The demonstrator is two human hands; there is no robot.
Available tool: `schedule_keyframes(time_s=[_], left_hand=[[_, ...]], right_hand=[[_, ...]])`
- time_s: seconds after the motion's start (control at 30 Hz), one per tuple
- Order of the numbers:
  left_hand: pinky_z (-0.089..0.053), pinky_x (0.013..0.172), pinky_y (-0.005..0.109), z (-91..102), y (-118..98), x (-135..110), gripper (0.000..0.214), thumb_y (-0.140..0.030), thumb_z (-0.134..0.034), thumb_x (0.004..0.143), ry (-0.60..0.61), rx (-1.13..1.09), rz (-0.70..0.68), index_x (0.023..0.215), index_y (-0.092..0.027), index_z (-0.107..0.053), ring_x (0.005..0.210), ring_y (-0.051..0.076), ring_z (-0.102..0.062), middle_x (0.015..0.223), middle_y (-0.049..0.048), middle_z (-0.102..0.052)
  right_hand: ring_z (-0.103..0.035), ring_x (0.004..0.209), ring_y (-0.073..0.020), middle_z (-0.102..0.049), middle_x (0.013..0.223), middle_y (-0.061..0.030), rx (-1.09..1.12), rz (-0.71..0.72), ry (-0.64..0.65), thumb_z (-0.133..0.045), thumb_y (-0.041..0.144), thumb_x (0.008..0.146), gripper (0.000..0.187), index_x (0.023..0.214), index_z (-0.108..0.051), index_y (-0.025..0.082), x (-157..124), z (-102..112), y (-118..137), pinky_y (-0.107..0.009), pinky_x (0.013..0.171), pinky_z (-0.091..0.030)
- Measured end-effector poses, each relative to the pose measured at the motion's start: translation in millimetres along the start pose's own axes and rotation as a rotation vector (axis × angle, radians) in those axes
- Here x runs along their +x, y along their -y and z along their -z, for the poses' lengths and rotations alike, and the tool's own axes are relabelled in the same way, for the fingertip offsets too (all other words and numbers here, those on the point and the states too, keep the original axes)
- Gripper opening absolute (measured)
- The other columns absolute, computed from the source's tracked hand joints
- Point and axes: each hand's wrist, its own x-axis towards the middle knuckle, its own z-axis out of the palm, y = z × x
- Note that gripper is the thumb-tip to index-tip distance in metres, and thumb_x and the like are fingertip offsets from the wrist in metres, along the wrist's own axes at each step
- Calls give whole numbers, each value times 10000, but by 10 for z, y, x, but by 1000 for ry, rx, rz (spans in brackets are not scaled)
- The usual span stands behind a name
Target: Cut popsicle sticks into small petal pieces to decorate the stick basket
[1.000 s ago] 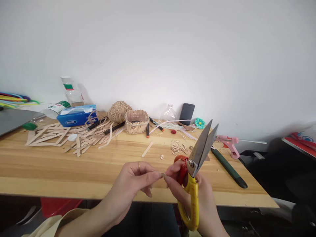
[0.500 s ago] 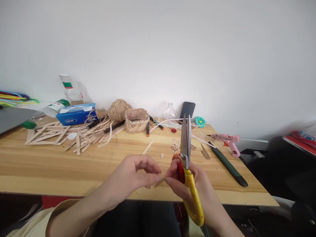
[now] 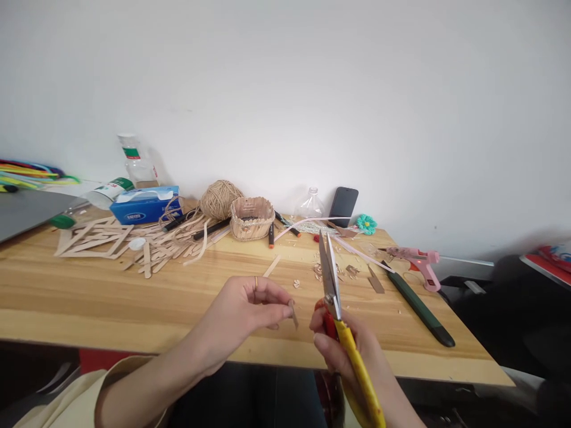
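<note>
My left hand (image 3: 244, 309) pinches a short piece of wooden craft stick (image 3: 293, 313) between thumb and fingertips, a ring on one finger. My right hand (image 3: 345, 351) grips scissors (image 3: 332, 285) with red and yellow handles, blades pointing up and slightly apart, just right of the stick piece. Both hands hover over the near edge of the wooden table (image 3: 134, 297).
Craft sticks and a stick frame (image 3: 96, 238) lie at left, with a tissue box (image 3: 145, 204), twine ball (image 3: 219, 199), small stick basket (image 3: 252, 217), markers, phone (image 3: 343, 206), pink glue gun (image 3: 419, 261), a dark green tool (image 3: 417, 303) and wood clippings (image 3: 332, 270).
The scissors swung from tilting right to nearly upright and the blades closed in. My right fingers let go of the stick piece, which my left hand now holds alone, turned more upright.
</note>
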Motion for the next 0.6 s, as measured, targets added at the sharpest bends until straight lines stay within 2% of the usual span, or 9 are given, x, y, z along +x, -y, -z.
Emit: schedule_keyframes(time_s=[0.1, 0.2, 0.33, 0.5, 0.6], left_hand=[[-468, 583, 213, -18, 1, 4, 97, -203, -716, 598, -4, -26, 7, 660, -143, -672, 620, 116, -592, 624, 1, -683], [-467, 573, 208, -45, 10, 7, 66, -191, -693, 611, -2, -34, 11, 642, -144, -660, 613, 114, -596, 624, 5, -691], [-459, 548, 198, -50, 26, 14, 72, -187, -701, 594, -4, -17, 15, 603, -144, -644, 589, 105, -575, 606, -5, -675], [-459, 561, 194, 8, 38, 19, 101, -244, -676, 656, 53, 26, 22, 641, -145, -690, 635, 114, -585, 647, 14, -693], [-460, 565, 197, 24, 40, 20, 89, -241, -682, 648, 58, 53, 41, 654, -153, -699, 637, 116, -586, 652, 10, -699]], right_hand=[[-474, 560, -122, -530, 663, 11, -42, -28, -17, -683, 340, 669, 215, 740, -555, 182, -30, -34, -21, -230, 500, -396], [-524, 595, -136, -562, 669, 6, -32, 1, -64, -653, 267, 688, 130, 722, -556, 187, -9, -102, 27, -240, 546, -437], [-567, 608, -147, -562, 656, 13, 46, 70, -120, -659, 246, 683, 146, 674, -524, 192, 31, -153, 88, -259, 586, -463], [-532, 588, -128, -539, 631, 25, -11, 42, -79, -628, 215, 701, 122, 690, -509, 191, 36, -100, 98, -242, 557, -448], [-496, 567, -119, -519, 605, 35, -58, 1, -51, -628, 221, 703, 120, 711, -512, 189, 44, -57, 104, -232, 533, -431]])
